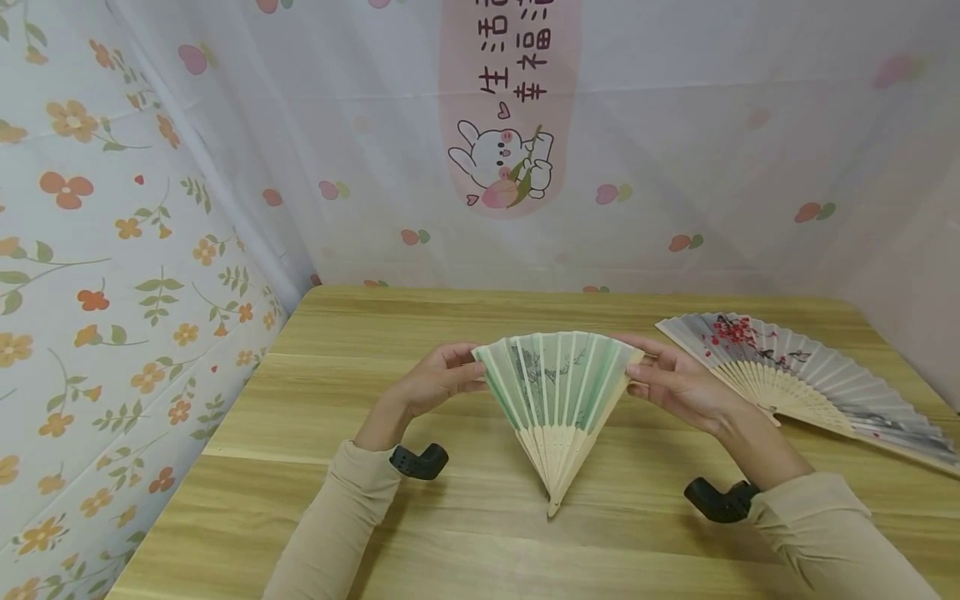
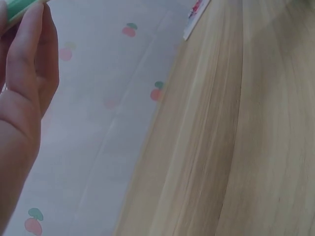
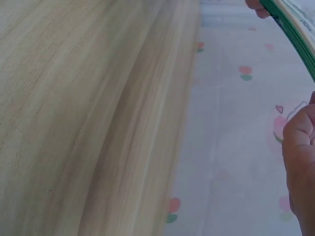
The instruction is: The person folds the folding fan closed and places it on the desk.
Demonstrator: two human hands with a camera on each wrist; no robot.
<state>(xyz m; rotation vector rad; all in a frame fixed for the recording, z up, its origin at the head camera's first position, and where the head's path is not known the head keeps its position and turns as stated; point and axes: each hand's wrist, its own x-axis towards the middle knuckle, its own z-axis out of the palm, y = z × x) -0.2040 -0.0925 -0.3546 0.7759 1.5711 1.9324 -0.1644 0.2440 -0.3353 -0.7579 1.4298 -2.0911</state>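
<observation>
Green fan (image 1: 555,379): part-spread between the two hands, over the table (image 1: 300,417); leaf toward the back cloth (image 1: 360,125), pivot toward the person. Contact between pivot and table cannot be told.
Leaf: pale green, darker bands near both sides, dark branch print; the head view alone shows this face.
Left hand (image 1: 442,379): thumb and fingers pinch the fan's upper left corner. The left wrist view shows these fingers close up, with only a sliver of green.
Right hand (image 1: 678,383): thumb and fingers grip the upper right edge in the head view; the right wrist view cuts off the fingertips.
Folds: the right wrist view shows the fan nearly edge-on, deep green, with fingertips at its far end.
Grey fan (image 1: 817,375): spread on the table, right of the right hand, red blossoms on its leaf; the left wrist view catches one corner only.
Rabbit print (image 1: 495,158): on the back cloth; full in the head view, partial in the right wrist view.
Flowered cloth (image 1: 71,192): left of the table, head view only.
</observation>
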